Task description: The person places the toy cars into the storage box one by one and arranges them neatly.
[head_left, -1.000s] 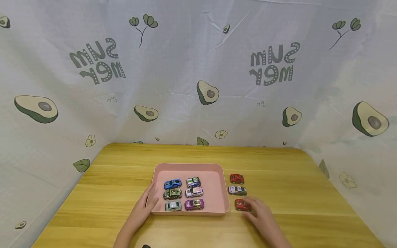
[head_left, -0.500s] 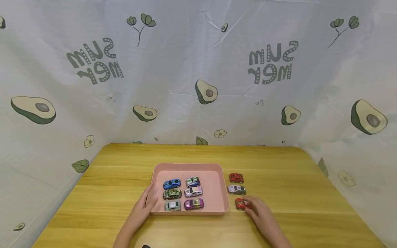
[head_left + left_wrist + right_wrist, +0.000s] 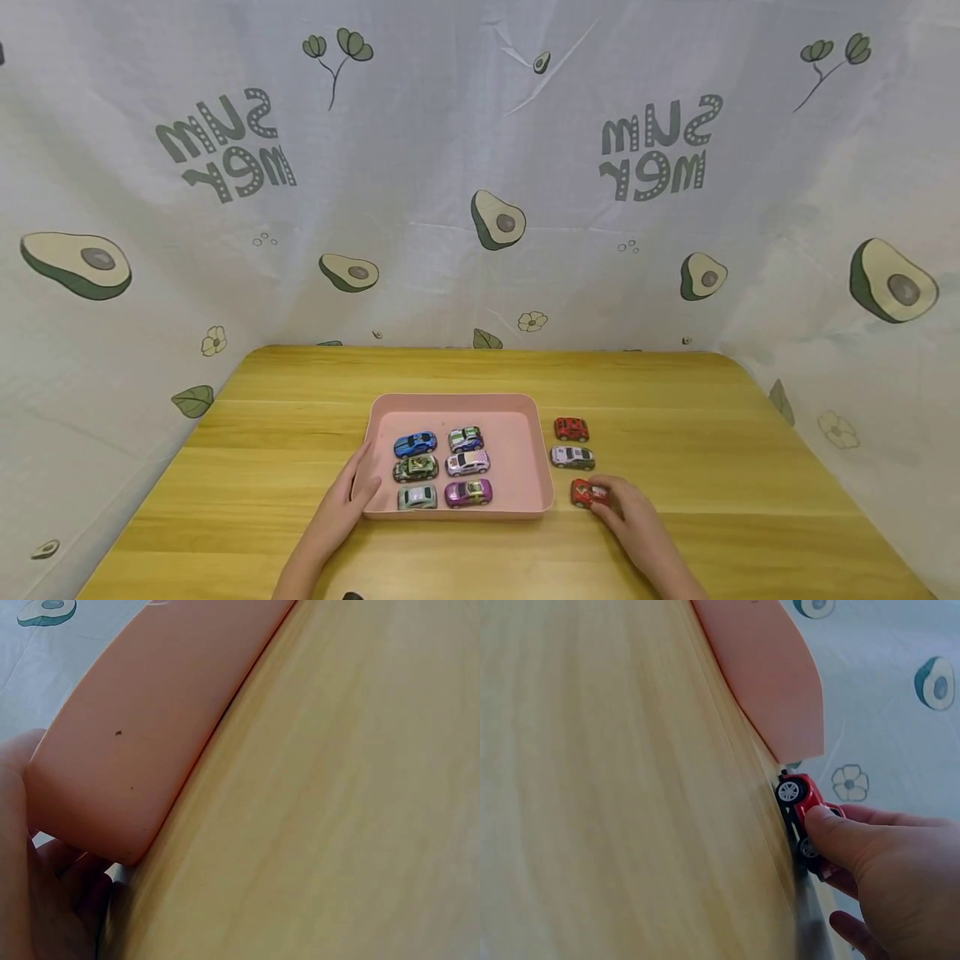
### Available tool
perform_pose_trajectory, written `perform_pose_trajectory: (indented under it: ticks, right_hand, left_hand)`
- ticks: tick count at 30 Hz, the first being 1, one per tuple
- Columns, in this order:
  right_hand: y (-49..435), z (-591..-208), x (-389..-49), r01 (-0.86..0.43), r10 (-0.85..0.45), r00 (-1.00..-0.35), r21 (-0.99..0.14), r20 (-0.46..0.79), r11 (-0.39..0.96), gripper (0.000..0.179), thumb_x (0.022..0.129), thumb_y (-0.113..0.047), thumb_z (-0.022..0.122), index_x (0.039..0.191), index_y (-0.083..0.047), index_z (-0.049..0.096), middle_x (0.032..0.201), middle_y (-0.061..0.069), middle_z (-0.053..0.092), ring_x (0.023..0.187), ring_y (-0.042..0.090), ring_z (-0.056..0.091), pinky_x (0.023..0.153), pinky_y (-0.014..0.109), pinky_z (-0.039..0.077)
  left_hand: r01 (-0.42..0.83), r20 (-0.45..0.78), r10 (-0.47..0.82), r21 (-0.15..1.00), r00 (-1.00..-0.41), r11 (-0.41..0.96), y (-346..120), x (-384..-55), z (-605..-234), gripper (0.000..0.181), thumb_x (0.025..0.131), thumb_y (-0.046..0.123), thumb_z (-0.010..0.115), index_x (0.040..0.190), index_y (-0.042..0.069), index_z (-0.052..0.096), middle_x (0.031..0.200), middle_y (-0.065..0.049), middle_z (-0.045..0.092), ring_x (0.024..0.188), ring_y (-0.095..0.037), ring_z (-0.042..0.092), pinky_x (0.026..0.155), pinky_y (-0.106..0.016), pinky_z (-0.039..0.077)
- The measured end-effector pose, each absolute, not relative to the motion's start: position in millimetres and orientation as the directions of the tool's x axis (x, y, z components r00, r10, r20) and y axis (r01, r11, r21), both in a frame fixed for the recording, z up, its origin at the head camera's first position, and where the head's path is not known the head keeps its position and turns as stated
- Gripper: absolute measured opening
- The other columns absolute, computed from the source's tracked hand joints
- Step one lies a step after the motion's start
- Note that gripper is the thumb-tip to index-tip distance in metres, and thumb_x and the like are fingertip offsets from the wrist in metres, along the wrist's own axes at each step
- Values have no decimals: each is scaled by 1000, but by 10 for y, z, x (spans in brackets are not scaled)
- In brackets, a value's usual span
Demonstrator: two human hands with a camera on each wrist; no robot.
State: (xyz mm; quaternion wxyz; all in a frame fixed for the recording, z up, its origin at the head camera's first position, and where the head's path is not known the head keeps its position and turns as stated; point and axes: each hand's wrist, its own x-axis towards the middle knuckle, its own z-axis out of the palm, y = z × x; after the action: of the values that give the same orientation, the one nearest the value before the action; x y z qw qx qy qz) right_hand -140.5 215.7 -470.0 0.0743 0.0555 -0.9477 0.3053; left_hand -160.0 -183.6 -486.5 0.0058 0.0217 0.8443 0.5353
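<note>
A pink tray holds several toy cars in two columns, among them a blue one and a purple one. My left hand grips the tray's near left corner, thumb over the rim and fingers along the outer wall. Right of the tray, my right hand pinches a red toy car between thumb and fingers. In the right wrist view, that red car's wheels face the wooden tabletop, and the thumb presses on its side.
Beyond the held car, a silver toy car and another red toy car stand in a line on the wooden table. A white curtain with avocado prints hangs behind the table. A small dark object shows at the bottom edge.
My right hand's thumb and fingers have closed on the near red car, which has shifted slightly to the right. My left hand and the tray have stayed in place.
</note>
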Motion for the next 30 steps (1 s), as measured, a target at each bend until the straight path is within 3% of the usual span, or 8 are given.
perform_pose_trajectory:
  ticks: [19, 30]
  right_hand:
    - [2133, -4656, -1370, -167, -49, -976, -591, 210, 789, 30, 81, -9, 64, 110, -6, 60, 109, 12, 64, 105, 32, 57, 91, 50, 46]
    - [2041, -4655, -1364, -243, -61, -948, -587, 312, 772, 31, 78, -8, 66, 109, -5, 62, 105, 13, 64, 101, 33, 58, 87, 51, 47]
  left_hand:
    - [25, 10, 38, 904, -999, 426, -1837, -1604, -4871, 61, 92, 39, 49, 145, 22, 23, 151, -13, 21, 139, -36, 16, 112, -55, 15]
    - [65, 50, 47, 907, -998, 416, -1840, -1604, -4871, 61, 93, 33, 50, 144, 15, 24, 150, -17, 22, 138, -38, 17, 111, -56, 16]
